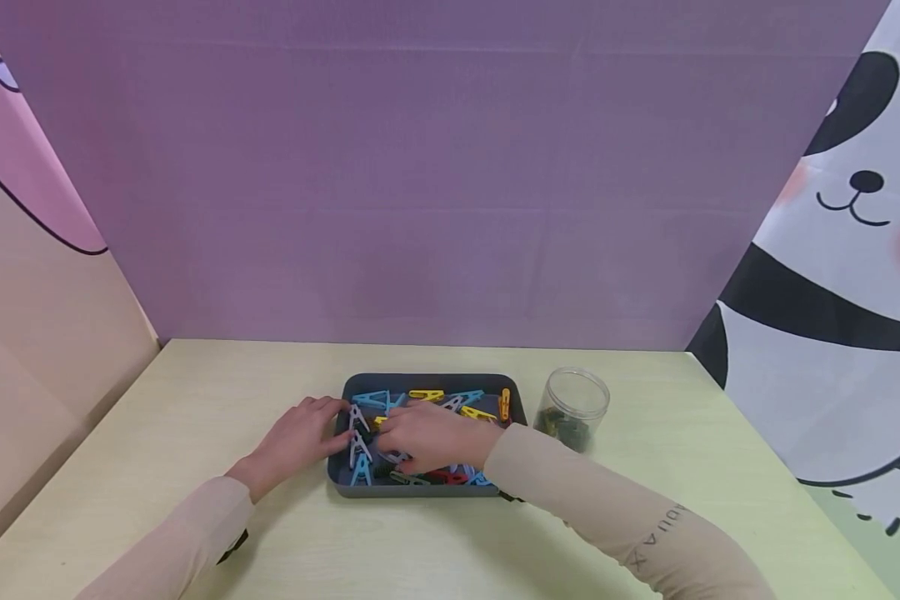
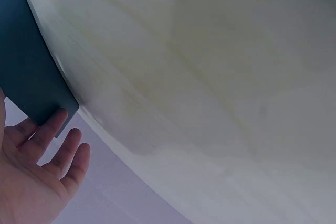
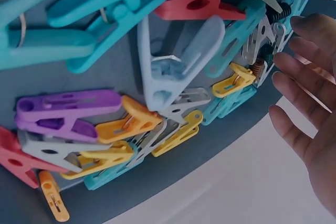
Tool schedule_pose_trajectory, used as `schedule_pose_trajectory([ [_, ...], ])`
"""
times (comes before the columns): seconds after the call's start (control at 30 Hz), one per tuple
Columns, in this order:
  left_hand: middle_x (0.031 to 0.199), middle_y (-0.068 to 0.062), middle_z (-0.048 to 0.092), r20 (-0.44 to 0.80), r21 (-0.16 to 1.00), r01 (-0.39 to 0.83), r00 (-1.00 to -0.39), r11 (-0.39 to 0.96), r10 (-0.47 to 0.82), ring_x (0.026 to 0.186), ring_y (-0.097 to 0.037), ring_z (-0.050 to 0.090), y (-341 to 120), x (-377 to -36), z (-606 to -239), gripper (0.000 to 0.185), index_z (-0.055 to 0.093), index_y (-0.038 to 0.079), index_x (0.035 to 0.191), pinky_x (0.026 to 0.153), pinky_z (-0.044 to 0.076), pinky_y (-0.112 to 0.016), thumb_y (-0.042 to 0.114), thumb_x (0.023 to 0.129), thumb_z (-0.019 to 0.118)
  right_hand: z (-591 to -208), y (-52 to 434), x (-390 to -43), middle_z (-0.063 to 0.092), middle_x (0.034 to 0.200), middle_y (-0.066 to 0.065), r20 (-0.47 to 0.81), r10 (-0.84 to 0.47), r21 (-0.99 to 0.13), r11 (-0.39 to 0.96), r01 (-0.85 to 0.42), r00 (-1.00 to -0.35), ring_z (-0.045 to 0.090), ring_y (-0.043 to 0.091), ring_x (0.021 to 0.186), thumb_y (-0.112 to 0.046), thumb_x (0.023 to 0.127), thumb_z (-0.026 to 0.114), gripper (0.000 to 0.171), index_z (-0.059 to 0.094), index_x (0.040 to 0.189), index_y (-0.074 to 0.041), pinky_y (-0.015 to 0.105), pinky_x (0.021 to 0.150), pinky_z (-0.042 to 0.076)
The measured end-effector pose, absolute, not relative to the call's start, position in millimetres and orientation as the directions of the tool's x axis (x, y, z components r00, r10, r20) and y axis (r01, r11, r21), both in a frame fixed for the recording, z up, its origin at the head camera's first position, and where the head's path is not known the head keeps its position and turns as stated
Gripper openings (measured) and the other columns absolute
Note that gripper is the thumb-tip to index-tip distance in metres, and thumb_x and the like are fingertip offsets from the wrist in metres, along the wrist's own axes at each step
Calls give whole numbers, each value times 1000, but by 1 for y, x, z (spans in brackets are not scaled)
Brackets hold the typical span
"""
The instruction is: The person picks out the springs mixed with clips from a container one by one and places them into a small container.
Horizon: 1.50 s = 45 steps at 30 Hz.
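A dark grey tray [image 1: 337, 475] heaped with coloured plastic clothes pegs [image 1: 420, 396] sits near the middle of the pale green table [image 1: 195, 400]. The left hand [image 1: 296, 442] rests flat, fingers straight, against the tray's left wall. The right hand [image 1: 431, 435] hovers over the pegs with relaxed, spread fingers, holding nothing. A clear jar [image 1: 573, 408] with dark pegs inside stands just right of the tray. The right sleeve [image 1: 630, 521] carries lettering, partly readable as "ADUAX".
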<state>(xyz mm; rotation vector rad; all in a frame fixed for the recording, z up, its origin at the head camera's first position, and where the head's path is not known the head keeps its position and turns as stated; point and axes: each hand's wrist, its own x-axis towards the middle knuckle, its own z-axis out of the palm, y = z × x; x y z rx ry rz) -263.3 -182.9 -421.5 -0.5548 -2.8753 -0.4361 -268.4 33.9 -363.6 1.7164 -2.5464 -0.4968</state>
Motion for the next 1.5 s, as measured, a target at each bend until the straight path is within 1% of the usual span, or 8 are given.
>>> schedule_pose_trajectory([
  [0.33,116,-10,61,226,245,390,-913,888,339,103,-29,55,-183,-264,-422,45,57,9,117,90,46,-45,39,83,62,-371,27,-272,62,101,-12,-191,-902,293,323,-900,-386,52,6,96,-39,82,65,26,65,105,-28,25,83,48],
  [0.63,117,-10,60,222,255,391,-914,884,340,105,-29,55,-183,-261,-419,45,57,8,117,91,46,-46,38,83,62,-373,26,-272,62,104,-12,-217,-884,279,350,-894,-414,51,7,99,-36,81,67,25,65,105,-29,29,90,48],
  [1.13,117,-10,61,227,249,388,-914,888,336,104,-29,55,-182,-262,-419,46,57,9,117,90,46,-46,38,83,63,-376,26,-275,62,102,-11,-218,-885,302,340,-891,-412,50,7,97,-36,81,67,24,66,103,-29,26,86,48],
  [1.5,118,-10,60,213,250,381,-918,890,333,103,-28,55,-182,-261,-419,46,57,9,118,91,46,-45,38,83,63,-377,26,-274,63,100,-12,-208,-882,267,365,-892,-423,50,7,96,-35,81,67,21,67,101,-28,26,86,48],
])
